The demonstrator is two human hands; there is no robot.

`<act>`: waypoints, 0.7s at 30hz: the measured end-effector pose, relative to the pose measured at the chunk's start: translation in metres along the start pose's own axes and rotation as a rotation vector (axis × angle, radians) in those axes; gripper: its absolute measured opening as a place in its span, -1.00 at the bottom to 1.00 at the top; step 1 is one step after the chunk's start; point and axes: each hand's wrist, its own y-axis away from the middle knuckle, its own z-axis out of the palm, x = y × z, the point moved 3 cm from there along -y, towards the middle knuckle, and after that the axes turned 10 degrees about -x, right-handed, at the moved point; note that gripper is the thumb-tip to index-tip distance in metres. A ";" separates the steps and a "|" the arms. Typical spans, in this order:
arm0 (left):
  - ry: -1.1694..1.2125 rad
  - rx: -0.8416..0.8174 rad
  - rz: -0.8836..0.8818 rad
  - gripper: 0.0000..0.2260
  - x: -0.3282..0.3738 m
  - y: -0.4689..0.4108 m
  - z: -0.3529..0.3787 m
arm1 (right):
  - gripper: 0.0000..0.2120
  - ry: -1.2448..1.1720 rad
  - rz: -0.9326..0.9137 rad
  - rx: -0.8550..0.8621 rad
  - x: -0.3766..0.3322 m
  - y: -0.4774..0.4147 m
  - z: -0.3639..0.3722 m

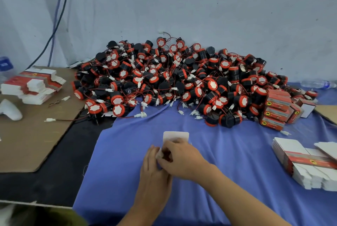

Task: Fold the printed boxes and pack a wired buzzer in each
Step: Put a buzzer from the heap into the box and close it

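Observation:
Both hands meet over the blue cloth (228, 152) near the front. My left hand (155, 169) and my right hand (180, 158) together grip a small printed box (175, 136) whose white flap sticks up behind the fingers; most of the box is hidden. A large heap of black-and-red wired buzzers (178, 80) lies behind. A stack of flat unfolded boxes (308, 165) sits at the right, and another flat stack (34, 85) at the left. Folded red boxes (277, 111) are piled at the heap's right end.
A brown cardboard sheet (31, 140) covers the table's left side, with a white object (10, 110) on it. A clear plastic bottle (318, 84) lies at the far right. Cables (56, 18) hang down the back wall.

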 end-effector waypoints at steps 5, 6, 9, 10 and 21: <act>0.050 0.011 -0.035 -0.63 0.000 -0.001 -0.003 | -0.83 -0.070 -0.022 -0.013 -0.004 -0.002 -0.005; 0.054 0.009 -0.033 -0.63 0.000 -0.001 -0.003 | -0.83 -0.072 -0.016 -0.022 -0.004 -0.003 -0.005; 0.058 -0.005 -0.008 -0.63 -0.002 -0.001 -0.003 | -0.84 -0.069 -0.002 -0.049 -0.003 -0.005 -0.006; 0.055 -0.004 0.000 -0.61 -0.002 -0.001 -0.003 | -0.85 -0.064 0.001 -0.064 -0.002 -0.005 -0.007; 0.050 -0.013 0.051 -0.48 -0.001 -0.001 -0.001 | -0.94 0.042 0.069 -0.193 -0.006 -0.010 -0.009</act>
